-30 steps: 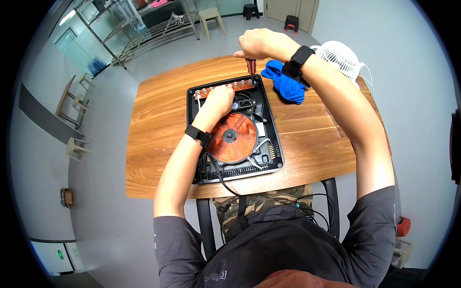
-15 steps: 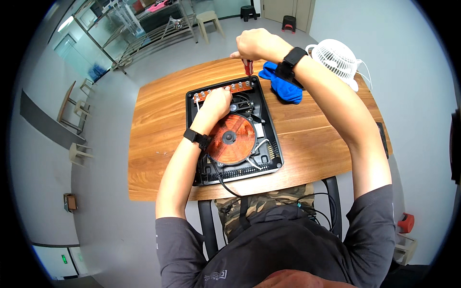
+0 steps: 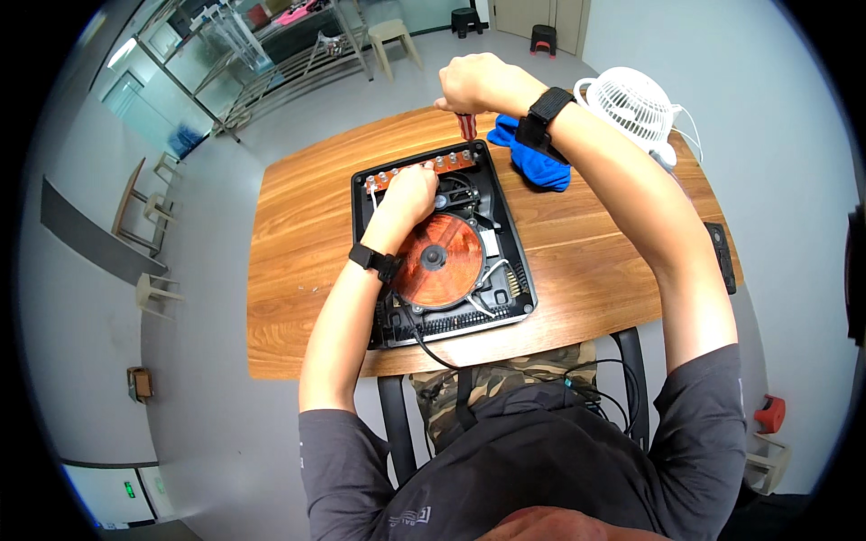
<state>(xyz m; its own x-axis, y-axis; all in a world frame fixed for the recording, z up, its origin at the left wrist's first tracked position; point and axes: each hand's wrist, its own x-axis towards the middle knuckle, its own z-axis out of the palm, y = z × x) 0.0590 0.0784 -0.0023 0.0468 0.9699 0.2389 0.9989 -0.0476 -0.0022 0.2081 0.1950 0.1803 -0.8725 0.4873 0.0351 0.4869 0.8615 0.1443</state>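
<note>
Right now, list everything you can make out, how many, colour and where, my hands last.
Wooden table: one, brown, centre
Opened appliance: one, black casing, on table
Coil disc: one, copper, inside casing
Component strip: one, orange, casing's far end
Screwdriver: one, red-and-white handle, casing's far right corner
Cloth: one, blue, right of casing
Fan: one, white, table's far right
Flat object: one, black, table's right edge
Rack: one, grey, far left
Pale stool: one, beige, beside rack
Dark stools: two, blackish, far side
Chair: one, black, beneath you
Wristbands: two, black, one each wrist
Left hand: one, bare, at strip
Right hand: one, bare, gripping screwdriver
</note>
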